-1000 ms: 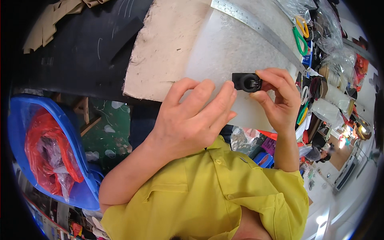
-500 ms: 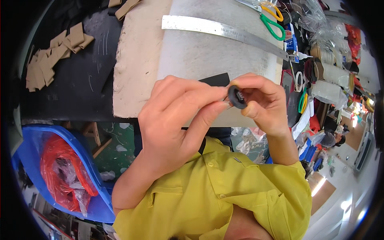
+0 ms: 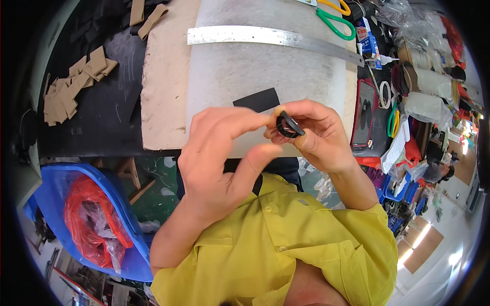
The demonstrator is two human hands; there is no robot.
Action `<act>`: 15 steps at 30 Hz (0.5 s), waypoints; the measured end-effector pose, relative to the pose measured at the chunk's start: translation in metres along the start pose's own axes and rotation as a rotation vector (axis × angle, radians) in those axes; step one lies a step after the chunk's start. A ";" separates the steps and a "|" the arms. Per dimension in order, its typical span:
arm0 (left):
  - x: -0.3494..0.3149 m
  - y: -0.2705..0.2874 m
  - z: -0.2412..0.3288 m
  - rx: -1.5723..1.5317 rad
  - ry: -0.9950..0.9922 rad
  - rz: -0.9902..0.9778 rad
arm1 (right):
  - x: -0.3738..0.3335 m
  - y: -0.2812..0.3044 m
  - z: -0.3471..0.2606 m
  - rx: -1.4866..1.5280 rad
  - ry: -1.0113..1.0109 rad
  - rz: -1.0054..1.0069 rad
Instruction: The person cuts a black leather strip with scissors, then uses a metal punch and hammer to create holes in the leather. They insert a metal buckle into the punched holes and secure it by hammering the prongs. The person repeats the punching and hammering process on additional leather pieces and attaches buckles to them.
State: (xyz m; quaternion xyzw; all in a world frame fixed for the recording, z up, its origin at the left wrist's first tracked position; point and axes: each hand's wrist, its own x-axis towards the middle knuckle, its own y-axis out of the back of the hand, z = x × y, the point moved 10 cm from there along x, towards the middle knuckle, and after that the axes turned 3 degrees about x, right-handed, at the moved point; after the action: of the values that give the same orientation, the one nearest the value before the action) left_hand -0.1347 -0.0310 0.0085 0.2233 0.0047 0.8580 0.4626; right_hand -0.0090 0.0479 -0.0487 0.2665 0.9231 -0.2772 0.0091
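Over the board's near edge, my right hand (image 3: 321, 135) pinches a small round black piece (image 3: 289, 125) between thumb and fingers. The piece is tilted on edge and looks ring-like, with thin shiny lines inside; its exact kind I cannot make out. To its left is my left hand (image 3: 217, 153), thumb and index finger spread apart, with nothing visible between them. That index fingertip comes close to the black piece; whether they touch is unclear. Just beyond the hands, a flat black strip (image 3: 258, 100) lies on the pale board (image 3: 224, 71).
A steel ruler (image 3: 270, 36) lies across the board, with green-and-orange-handled scissors (image 3: 337, 23) at the far right. Folded tan strips (image 3: 69, 97) are heaped at left. A phone (image 3: 364, 112) lies right of the board. Below left stands a blue bin (image 3: 130, 229) holding a red bag (image 3: 76, 224).
My left thumb and index finger have parted and come off the black piece. My right hand has turned the piece and shifted slightly left. More of the black strip shows.
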 end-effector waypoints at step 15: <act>-0.011 -0.006 0.020 0.201 -0.075 -0.057 | -0.008 -0.011 0.003 -0.018 0.047 -0.029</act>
State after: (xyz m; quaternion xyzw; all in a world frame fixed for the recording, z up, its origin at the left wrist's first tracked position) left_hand -0.1171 -0.0402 0.0212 0.3004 0.0799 0.8306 0.4619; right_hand -0.0080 0.0349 -0.0450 0.2593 0.9293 -0.2626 -0.0142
